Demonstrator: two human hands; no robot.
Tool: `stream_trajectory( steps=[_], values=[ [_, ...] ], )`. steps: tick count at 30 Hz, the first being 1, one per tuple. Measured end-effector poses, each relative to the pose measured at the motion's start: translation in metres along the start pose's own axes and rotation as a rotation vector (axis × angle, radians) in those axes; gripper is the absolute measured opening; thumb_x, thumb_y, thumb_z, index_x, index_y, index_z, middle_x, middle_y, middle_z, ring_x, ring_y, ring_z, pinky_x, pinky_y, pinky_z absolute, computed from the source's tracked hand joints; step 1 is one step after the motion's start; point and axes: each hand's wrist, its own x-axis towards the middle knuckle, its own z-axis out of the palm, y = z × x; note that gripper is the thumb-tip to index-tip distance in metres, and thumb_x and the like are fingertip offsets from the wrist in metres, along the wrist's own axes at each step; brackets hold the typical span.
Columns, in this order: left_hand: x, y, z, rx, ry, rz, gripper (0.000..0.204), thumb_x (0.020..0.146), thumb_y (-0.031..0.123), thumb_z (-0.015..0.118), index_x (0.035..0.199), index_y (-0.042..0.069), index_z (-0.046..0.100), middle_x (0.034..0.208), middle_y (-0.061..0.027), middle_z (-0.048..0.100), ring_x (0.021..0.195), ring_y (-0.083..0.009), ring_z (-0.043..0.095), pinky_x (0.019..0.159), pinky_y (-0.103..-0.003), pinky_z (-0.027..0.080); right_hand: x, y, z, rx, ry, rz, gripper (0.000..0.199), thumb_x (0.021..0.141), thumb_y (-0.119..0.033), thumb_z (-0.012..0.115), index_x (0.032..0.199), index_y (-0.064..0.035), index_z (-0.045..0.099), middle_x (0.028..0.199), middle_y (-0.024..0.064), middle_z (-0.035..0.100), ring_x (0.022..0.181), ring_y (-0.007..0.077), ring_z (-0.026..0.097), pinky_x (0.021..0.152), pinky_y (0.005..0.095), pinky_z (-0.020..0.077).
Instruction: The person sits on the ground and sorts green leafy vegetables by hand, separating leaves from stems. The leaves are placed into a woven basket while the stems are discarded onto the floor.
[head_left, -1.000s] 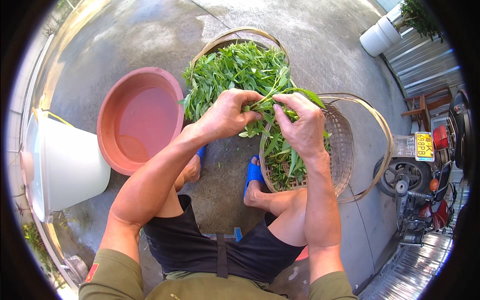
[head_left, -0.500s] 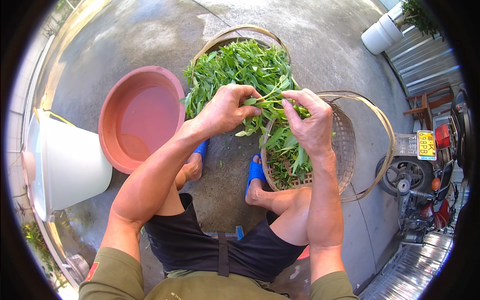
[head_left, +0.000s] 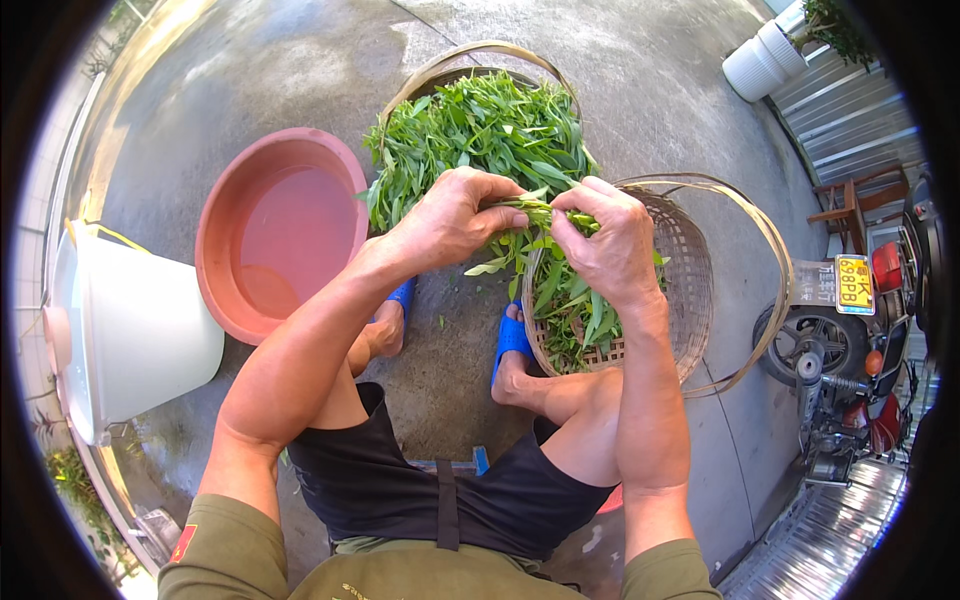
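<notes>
Between my two hands is a small bunch of leafy green stems [head_left: 537, 212]. My left hand [head_left: 462, 218] pinches its left end between thumb and fingers. My right hand [head_left: 608, 238], thumb against fingertips, grips the stems at the other end. Just beyond my hands stands a round woven basket heaped with leafy greens [head_left: 480, 135]. Below my right hand, a second woven basket [head_left: 690, 270] holds a smaller pile of greens [head_left: 575, 310] on its left side. Part of that pile is hidden by my right hand.
At the left is a reddish-brown basin [head_left: 215, 240] with some water in it, beside a large white bucket [head_left: 150, 330]. A motorcycle [head_left: 850, 350] and a wooden chair [head_left: 850, 212] stand at the right. A white planter [head_left: 765, 65] is at the far right. Blue slippers [head_left: 512, 338] are on my feet.
My right hand has moved slightly left, closer to my left hand, and its fingers have closed further on the stems. The left hand has hardly moved.
</notes>
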Motion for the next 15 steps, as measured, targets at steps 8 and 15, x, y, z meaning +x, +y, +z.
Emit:
stream_trajectory(
  steps=[8,15],
  values=[
    [0.003,0.000,-0.001,-0.071,0.010,-0.007,0.025,0.104,0.007,0.063,0.124,-0.002,0.074,0.094,-0.0029,0.075,0.084,-0.0071,0.066,0.077,-0.026,0.055,0.002,0.022,-0.020,0.558,0.078,0.472,0.007,0.092,-0.008,0.075,0.092,-0.0016,0.078,0.072,-0.0045,0.066,0.061,0.0044,0.057,0.054,0.0242,0.0441],
    [0.002,0.002,-0.006,-0.098,0.016,-0.028,0.023,0.104,0.017,0.068,0.115,-0.002,0.075,0.087,-0.0034,0.075,0.081,-0.0064,0.062,0.074,-0.026,0.052,-0.004,0.028,-0.012,0.367,-0.039,0.277,0.013,0.093,-0.015,0.076,0.095,-0.0022,0.075,0.070,0.0008,0.065,0.061,0.0080,0.053,0.056,0.0301,0.0449]
  ],
)
